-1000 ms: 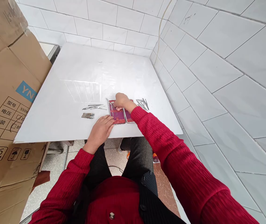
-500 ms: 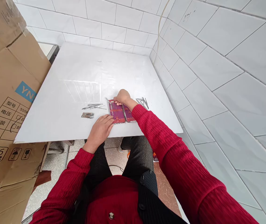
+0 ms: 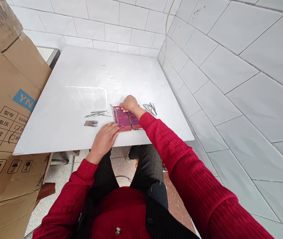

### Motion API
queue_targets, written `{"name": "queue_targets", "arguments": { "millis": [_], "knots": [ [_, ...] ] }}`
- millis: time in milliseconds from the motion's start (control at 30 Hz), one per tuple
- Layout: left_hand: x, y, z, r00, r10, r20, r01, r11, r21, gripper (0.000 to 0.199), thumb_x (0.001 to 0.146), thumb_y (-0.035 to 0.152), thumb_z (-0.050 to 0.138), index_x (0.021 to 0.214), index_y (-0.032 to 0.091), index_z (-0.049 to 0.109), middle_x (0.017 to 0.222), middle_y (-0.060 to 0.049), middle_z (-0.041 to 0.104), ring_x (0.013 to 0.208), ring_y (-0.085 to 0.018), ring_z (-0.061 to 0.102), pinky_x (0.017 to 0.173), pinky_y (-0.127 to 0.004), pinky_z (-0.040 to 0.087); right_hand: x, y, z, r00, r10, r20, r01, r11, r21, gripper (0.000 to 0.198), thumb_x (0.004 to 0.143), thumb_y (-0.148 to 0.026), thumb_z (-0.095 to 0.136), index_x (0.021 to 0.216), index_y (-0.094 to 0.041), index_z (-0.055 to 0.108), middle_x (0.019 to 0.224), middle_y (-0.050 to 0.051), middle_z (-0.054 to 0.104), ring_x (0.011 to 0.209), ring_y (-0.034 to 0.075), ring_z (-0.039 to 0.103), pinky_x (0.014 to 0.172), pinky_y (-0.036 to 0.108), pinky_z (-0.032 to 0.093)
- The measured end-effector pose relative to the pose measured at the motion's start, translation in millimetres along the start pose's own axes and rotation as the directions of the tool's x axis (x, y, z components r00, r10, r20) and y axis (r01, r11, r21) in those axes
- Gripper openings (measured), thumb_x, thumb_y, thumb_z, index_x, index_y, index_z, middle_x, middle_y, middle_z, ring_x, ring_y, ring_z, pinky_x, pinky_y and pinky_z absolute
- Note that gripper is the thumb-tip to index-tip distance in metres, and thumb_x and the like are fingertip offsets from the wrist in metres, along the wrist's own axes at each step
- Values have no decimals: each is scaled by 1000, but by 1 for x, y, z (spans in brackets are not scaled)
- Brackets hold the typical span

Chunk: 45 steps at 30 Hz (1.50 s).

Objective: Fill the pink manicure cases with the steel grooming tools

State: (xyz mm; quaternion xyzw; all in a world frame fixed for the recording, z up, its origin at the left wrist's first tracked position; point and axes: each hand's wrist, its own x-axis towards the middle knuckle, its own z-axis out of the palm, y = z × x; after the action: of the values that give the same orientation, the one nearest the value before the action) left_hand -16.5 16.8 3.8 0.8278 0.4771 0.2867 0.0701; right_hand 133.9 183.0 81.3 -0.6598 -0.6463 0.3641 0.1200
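Observation:
An open manicure case (image 3: 123,122) with purple lining and red-orange elastic loops lies near the table's front edge. My left hand (image 3: 105,136) rests at its left side, fingertips holding the near-left edge. Over the far part of the case, my right hand (image 3: 129,103) is closed with bent fingers; what they pinch, if anything, is hidden. Just left of those fingers, a slim metal tool (image 3: 114,109) slants across the case's far-left corner. My right forearm covers part of the case's right half.
Nail clippers (image 3: 91,123) lie left of the case on the white table (image 3: 82,71), with several thin metal tools (image 3: 98,114) behind them. More metal tools (image 3: 150,108) lie to the right. A large cardboard box (image 3: 4,93) stands at left; a tiled wall (image 3: 221,83) borders the right side.
The view has shifted slightly, so the table items appear a little further left. Both hands keep nearly the same places at the case.

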Motion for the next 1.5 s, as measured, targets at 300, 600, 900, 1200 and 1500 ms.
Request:
{"name": "queue_targets", "arguments": {
  "millis": [300,600,900,1200,1500],
  "knots": [
    [0,0,0,1000,3,-4,-3,1000,5,33,105,30,43,124,20,67,134,-11,68,131,-29,58,113,-54,47,3,5,8,998,6,66,5,985,-172,26,83,-17,70,59,-17,61,46,0,60,44,11,60,54,19,51],
    [-1,-1,2,1000,9,-13,-9,1000,-5,32,105,29,44,125,20,67,134,-11,68,132,-29,58,114,-53,46,-7,-8,9,990,-141,-33,106,859,-501,7,81,-18,74,86,-13,73,77,16,75,84,29,75,71,31,58],
    [-2,-1,2,1000,15,-20,-15,1000,22,31,105,28,45,125,18,67,134,-11,68,131,-29,58,114,-51,47,-5,-22,21,980,-197,35,183,814,-551,12,78,-7,73,88,-12,74,73,16,73,90,34,75,77,36,59],
    [-2,-1,2,999,25,-26,-24,998,54,31,105,27,46,125,15,67,133,-11,69,129,-30,59,113,-49,48,11,-25,23,990,12,143,26,965,-260,13,83,-7,68,72,-14,68,52,2,64,53,16,66,60,24,57],
    [-2,-1,2,999,19,-30,-18,999,46,32,105,28,47,126,16,67,134,-11,68,130,-29,59,112,-50,48,11,-12,1,999,-24,-27,24,1000,11,23,81,-7,67,60,-14,62,45,1,56,43,10,55,53,20,51]
  ]
}}
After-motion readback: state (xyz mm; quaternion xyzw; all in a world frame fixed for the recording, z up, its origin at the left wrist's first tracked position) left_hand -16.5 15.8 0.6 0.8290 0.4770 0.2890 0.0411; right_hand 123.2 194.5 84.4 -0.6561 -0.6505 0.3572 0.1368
